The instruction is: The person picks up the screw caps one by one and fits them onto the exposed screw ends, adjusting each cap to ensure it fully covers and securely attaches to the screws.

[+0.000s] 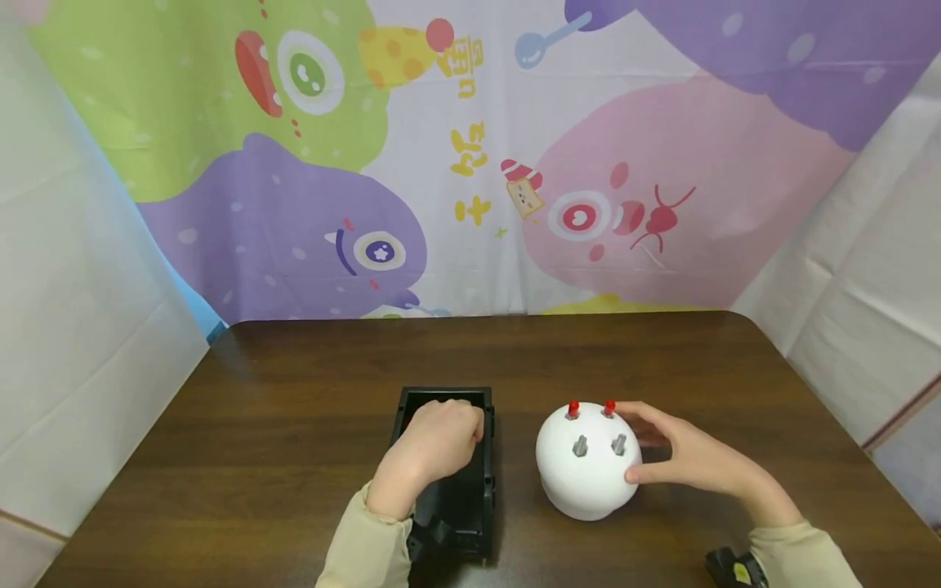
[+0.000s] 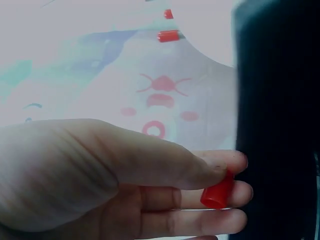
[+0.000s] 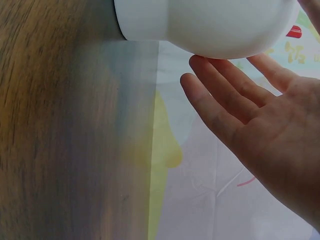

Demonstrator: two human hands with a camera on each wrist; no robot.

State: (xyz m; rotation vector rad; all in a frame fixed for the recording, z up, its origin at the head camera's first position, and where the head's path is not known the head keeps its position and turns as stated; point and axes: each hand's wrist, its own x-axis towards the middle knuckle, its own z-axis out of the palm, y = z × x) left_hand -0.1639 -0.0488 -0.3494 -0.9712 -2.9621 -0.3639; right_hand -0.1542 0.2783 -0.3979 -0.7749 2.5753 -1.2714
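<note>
Over the black tray, the left hand is pinching one small red cap. Near this tray, a white dome stands on the table, held by the right hand.

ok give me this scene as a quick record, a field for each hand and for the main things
left hand: over the black tray, pinching a red cap
right hand: holds the white dome by its side
dome top: two far posts with red tips, two nearer bare metal posts
tray position: on the table, left of the dome
backdrop: cloth with cartoon figures
</note>
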